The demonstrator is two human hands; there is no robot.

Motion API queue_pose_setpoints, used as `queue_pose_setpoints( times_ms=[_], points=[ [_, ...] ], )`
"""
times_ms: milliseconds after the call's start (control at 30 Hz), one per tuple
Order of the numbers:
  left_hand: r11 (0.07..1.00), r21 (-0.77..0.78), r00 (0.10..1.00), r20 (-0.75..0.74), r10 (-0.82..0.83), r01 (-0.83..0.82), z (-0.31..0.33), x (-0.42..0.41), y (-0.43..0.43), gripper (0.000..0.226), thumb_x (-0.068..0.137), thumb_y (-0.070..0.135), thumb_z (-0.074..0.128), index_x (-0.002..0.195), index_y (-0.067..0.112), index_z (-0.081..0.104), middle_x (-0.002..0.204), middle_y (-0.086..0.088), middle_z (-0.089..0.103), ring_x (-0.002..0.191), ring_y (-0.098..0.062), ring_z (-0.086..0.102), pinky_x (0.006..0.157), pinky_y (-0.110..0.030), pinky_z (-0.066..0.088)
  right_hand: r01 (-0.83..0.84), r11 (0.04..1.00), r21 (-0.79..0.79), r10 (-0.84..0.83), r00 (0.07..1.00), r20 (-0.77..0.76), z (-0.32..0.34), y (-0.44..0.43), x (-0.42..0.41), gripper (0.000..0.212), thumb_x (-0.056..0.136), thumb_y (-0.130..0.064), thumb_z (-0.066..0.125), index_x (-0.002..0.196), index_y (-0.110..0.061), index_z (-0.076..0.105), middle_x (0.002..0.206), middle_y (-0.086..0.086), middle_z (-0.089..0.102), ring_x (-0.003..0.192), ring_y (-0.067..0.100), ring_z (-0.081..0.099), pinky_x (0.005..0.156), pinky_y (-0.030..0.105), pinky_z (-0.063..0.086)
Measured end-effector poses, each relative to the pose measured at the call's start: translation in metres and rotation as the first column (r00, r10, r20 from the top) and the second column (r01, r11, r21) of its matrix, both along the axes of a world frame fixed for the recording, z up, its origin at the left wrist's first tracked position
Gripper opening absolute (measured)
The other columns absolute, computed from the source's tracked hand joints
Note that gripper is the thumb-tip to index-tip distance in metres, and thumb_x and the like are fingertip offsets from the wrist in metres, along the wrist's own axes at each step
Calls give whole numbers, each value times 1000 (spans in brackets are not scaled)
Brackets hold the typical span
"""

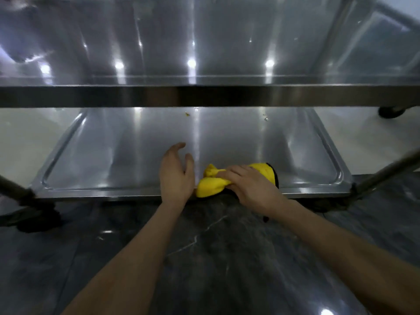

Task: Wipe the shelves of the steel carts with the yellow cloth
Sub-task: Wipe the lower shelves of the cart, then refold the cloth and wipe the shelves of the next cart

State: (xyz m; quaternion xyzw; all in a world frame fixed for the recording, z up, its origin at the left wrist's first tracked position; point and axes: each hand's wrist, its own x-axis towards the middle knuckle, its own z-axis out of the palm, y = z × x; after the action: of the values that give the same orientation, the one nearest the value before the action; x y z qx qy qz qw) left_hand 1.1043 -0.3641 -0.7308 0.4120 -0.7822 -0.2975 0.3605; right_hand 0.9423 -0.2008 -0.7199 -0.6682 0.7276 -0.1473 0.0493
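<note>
A steel cart fills the view, with an upper shelf [204, 42] and a lower shelf [113, 155] with a raised rim. A bunched yellow cloth [210, 185] with a dark edge lies at the front rim of the lower shelf. My right hand [252, 187] presses down on the cloth and grips it. My left hand [176, 176] hovers just left of the cloth, fingers apart and holding nothing. A few small specks [187, 114] sit near the back of the lower shelf.
The cart's dark legs [13, 189] angle out at both front corners, with a caster [38, 221] at the lower left. Another caster [392, 112] shows at the far right. Dark marbled floor [204, 258] lies under my arms; pale floor shows beside the shelf.
</note>
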Motion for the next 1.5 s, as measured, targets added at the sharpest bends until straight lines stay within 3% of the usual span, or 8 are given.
queue_pose_setpoints(
  times_ms=[167, 333, 433, 600, 700, 900, 1167, 1500],
  points=[
    [987, 160, 981, 192, -17, -14, 49, 97, 7, 37, 101, 17, 66, 137, 15, 62, 133, -7, 65, 119, -30, 63, 97, -42, 52, -86, 986, 144, 74, 994, 80, 80, -16, 55, 41, 109, -32, 50, 148, -20, 57, 137, 6, 63, 122, 32, 61, 102, 48, 49],
    [939, 335, 948, 317, -33, -79, 152, 200, 24, 31, 99, 18, 66, 130, 18, 66, 129, -1, 66, 118, -25, 65, 93, -39, 54, -194, 930, 312, 154, 977, 148, 189, -25, 127, 42, 112, -34, 51, 153, -24, 52, 145, 2, 59, 130, 28, 56, 106, 45, 46],
    [923, 371, 916, 397, -60, -100, 233, 252, 30, 34, 98, 21, 67, 132, 21, 67, 133, 2, 65, 118, -21, 66, 95, -38, 55, -239, 911, 335, 184, 965, 188, 260, -24, 171, 42, 111, -34, 52, 151, -23, 54, 144, 2, 59, 132, 27, 55, 108, 43, 45],
    [910, 388, 836, 540, -95, -147, 384, 323, 25, 35, 98, 19, 68, 132, 15, 70, 133, -7, 69, 122, -31, 66, 94, -38, 52, -228, 910, 346, 161, 964, 213, 395, -31, 229, 45, 110, -33, 54, 153, -23, 52, 145, 3, 58, 132, 28, 54, 113, 41, 39],
    [907, 381, 791, 604, -95, -182, 471, 363, 19, 29, 99, 26, 66, 127, 19, 70, 126, -7, 69, 118, -31, 67, 91, -38, 52, -189, 925, 330, 120, 968, 218, 481, -40, 264, 45, 109, -32, 54, 153, -23, 51, 140, 5, 59, 128, 30, 55, 109, 44, 43],
    [908, 368, 736, 668, -109, -199, 609, 437, -16, 34, 101, 35, 63, 133, 24, 68, 133, -3, 68, 123, -28, 65, 98, -40, 54, -200, 944, 264, 144, 966, 217, 615, -86, 338, 46, 108, -34, 53, 153, -25, 49, 137, 5, 59, 122, 30, 56, 101, 46, 47],
    [943, 291, 729, 680, -84, -163, 703, 506, -109, 30, 102, 28, 66, 128, 16, 72, 130, -8, 70, 121, -31, 66, 99, -43, 54, -125, 970, 207, 66, 961, 270, 705, -167, 436, 42, 106, -31, 57, 147, -20, 54, 132, 7, 61, 118, 33, 59, 100, 48, 49],
    [961, 250, 703, 705, -96, -121, 747, 539, -284, 36, 102, 31, 67, 136, 20, 68, 134, -8, 67, 118, -27, 67, 100, -43, 54, 87, 979, 184, -142, 939, 312, 746, -326, 506, 37, 108, -28, 50, 142, -13, 52, 123, 15, 59, 108, 36, 60, 86, 45, 49]
  ],
)
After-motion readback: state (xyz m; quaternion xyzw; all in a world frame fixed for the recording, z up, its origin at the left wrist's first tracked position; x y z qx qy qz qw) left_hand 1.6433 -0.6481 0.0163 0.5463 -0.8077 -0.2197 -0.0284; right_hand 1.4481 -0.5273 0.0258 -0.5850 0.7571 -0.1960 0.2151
